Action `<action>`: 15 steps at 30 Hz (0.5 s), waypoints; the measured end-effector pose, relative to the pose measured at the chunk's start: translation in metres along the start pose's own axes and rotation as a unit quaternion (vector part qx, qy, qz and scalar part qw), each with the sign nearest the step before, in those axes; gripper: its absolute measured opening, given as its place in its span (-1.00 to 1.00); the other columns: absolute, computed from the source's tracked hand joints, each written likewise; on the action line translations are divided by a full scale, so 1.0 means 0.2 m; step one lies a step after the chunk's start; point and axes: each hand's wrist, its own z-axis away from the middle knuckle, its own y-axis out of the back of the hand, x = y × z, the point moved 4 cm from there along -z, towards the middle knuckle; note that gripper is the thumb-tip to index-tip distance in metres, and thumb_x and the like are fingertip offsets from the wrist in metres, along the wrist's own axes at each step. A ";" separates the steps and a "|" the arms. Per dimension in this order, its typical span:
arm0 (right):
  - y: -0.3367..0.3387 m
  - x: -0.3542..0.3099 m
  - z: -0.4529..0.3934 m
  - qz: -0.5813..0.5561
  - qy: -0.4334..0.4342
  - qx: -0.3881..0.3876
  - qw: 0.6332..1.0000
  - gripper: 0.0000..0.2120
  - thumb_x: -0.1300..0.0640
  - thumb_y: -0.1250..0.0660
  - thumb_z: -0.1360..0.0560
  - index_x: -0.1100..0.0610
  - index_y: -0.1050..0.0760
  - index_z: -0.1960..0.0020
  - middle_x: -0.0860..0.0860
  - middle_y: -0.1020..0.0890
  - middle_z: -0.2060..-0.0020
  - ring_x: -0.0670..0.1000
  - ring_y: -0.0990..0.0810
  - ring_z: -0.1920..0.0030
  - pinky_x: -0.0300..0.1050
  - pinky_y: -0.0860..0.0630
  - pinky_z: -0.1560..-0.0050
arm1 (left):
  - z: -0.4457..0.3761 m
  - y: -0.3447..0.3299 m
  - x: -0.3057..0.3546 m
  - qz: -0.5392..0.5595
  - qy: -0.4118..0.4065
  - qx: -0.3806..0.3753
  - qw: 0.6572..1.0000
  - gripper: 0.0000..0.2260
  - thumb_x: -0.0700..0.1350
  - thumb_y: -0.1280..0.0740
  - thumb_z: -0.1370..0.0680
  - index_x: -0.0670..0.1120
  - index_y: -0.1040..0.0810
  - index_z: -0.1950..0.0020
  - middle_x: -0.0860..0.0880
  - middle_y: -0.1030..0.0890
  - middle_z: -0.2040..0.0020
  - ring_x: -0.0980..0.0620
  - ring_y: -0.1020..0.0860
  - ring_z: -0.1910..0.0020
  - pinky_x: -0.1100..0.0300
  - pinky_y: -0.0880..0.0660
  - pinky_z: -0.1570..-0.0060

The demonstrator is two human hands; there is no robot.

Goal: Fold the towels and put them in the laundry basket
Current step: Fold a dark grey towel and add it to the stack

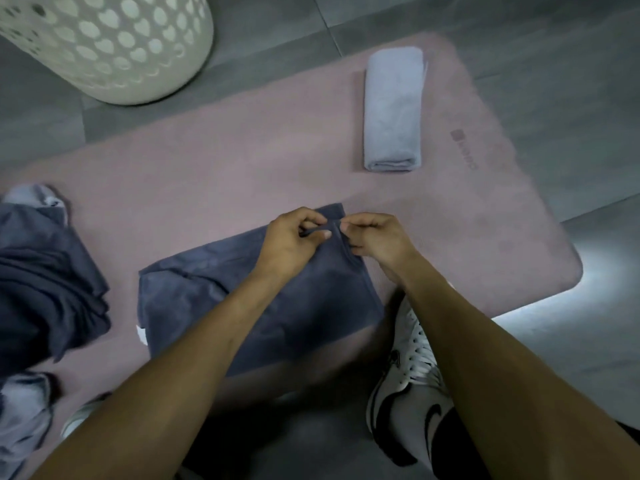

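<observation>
A dark blue-grey towel [214, 299] lies spread on the pink mat [242, 168] in front of me. My left hand [294, 242] and my right hand [377, 237] both pinch its far right edge, close together, with the fabric bunched between the fingers. A light lavender towel [393, 109], folded into a long bundle, lies on the mat at the far right. The cream laundry basket [114, 46] with round holes stands on the floor at the top left, off the mat.
A crumpled pile of dark towels [45, 282] sits at the mat's left edge, with lighter cloth [24, 410] below it. My white and black shoe [412, 386] rests at the mat's near right. Grey tiled floor [554, 81] surrounds the mat.
</observation>
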 end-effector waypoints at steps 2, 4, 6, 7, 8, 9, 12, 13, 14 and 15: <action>0.01 -0.02 0.00 -0.004 -0.009 0.014 1.000 -0.92 0.23 -0.37 -0.54 0.19 -0.62 0.00 0.05 -0.64 0.19 -0.01 -0.61 0.16 -0.21 -0.61 0.14 | 0.00 0.00 0.01 -0.006 0.010 -0.012 1.000 -0.89 -0.20 -0.49 -0.44 -0.01 -0.64 0.13 0.13 -0.63 0.23 0.24 -0.55 0.25 0.35 -0.50 0.08; 0.01 -0.04 0.00 -0.004 -0.007 0.016 1.000 -0.91 0.24 -0.36 -0.54 0.21 -0.62 -0.01 0.04 -0.64 0.21 -0.03 -0.61 0.19 -0.25 -0.61 0.19 | 0.00 0.00 0.03 0.004 -0.005 -0.026 1.000 -0.90 -0.21 -0.50 -0.44 -0.02 -0.65 0.15 0.11 -0.64 0.23 0.21 -0.56 0.24 0.32 -0.50 0.08; 0.00 -0.06 0.01 0.007 0.004 0.006 1.000 -0.89 0.25 -0.34 -0.55 0.23 -0.63 -0.03 0.01 -0.64 0.23 -0.06 -0.60 0.23 -0.26 -0.59 0.21 | -0.01 -0.01 0.05 0.004 -0.021 -0.029 0.999 -0.90 -0.21 -0.50 -0.44 -0.01 -0.65 0.16 0.09 -0.65 0.22 0.18 -0.57 0.23 0.26 -0.52 0.07; 0.00 -0.07 0.01 0.015 0.009 0.002 1.000 -0.88 0.26 -0.33 -0.55 0.24 -0.63 -0.04 0.01 -0.63 0.24 -0.07 -0.59 0.24 -0.27 -0.58 0.22 | -0.01 -0.01 0.06 -0.003 -0.023 -0.025 0.999 -0.90 -0.20 -0.50 -0.44 -0.02 -0.65 0.16 0.08 -0.66 0.22 0.14 -0.59 0.21 0.23 -0.53 0.06; 0.00 -0.07 0.02 0.022 0.012 0.000 1.000 -0.87 0.28 -0.31 -0.56 0.25 -0.62 -0.05 0.01 -0.63 0.25 -0.08 -0.59 0.26 -0.28 -0.57 0.23 | -0.02 -0.01 0.06 -0.010 -0.023 -0.020 0.999 -0.91 -0.19 -0.50 -0.44 -0.02 -0.65 0.16 0.05 -0.66 0.22 0.10 -0.60 0.20 0.21 -0.54 0.06; 0.00 -0.08 0.02 0.029 0.014 0.000 0.999 -0.85 0.30 -0.29 -0.57 0.26 -0.62 -0.06 0.02 -0.63 0.24 -0.08 -0.58 0.26 -0.30 -0.56 0.24 | -0.02 -0.01 0.07 -0.017 -0.025 -0.014 0.999 -0.92 -0.19 -0.50 -0.44 -0.04 -0.64 0.14 0.02 -0.66 0.22 0.07 -0.61 0.20 0.20 -0.55 0.08; 0.00 -0.09 0.01 0.054 0.015 0.003 0.998 -0.80 0.36 -0.23 -0.57 0.30 -0.61 -0.10 0.11 -0.65 0.13 -0.05 -0.59 0.22 -0.34 -0.55 0.25 | -0.03 -0.01 0.09 -0.058 -0.050 -0.015 0.997 -0.82 -0.18 -0.47 -0.46 -0.05 -0.62 -0.04 0.00 -0.65 0.22 0.07 -0.60 0.18 0.24 -0.53 0.07; 0.00 -0.09 0.01 0.056 0.013 0.006 0.998 -0.78 0.39 -0.22 -0.57 0.32 -0.60 -0.11 0.13 -0.64 0.12 -0.05 -0.59 0.23 -0.35 -0.56 0.26 | -0.03 -0.01 0.10 -0.082 -0.061 -0.021 0.994 -0.80 -0.18 -0.45 -0.47 -0.05 -0.63 -0.08 0.00 -0.66 0.19 0.06 -0.60 0.15 0.22 -0.52 0.03; 0.00 -0.08 0.01 0.053 0.011 0.014 0.998 -0.77 0.41 -0.20 -0.57 0.34 -0.60 -0.10 0.15 -0.64 0.12 -0.05 -0.59 0.24 -0.35 -0.57 0.27 | -0.04 -0.02 0.09 -0.110 -0.071 -0.026 0.991 -0.82 -0.16 -0.43 -0.49 -0.05 -0.65 -0.09 -0.01 -0.65 0.15 0.05 -0.60 0.12 0.17 -0.52 0.00; 0.00 -0.07 0.00 0.044 0.007 0.027 0.999 -0.77 0.43 -0.18 -0.56 0.37 -0.59 -0.09 0.16 -0.64 0.12 -0.03 -0.59 0.24 -0.34 -0.57 0.26 | -0.05 -0.03 0.09 -0.137 -0.081 -0.025 0.987 -0.85 -0.14 -0.41 -0.51 -0.05 -0.67 -0.06 -0.03 -0.64 0.11 0.03 -0.58 0.09 0.13 -0.52 -0.01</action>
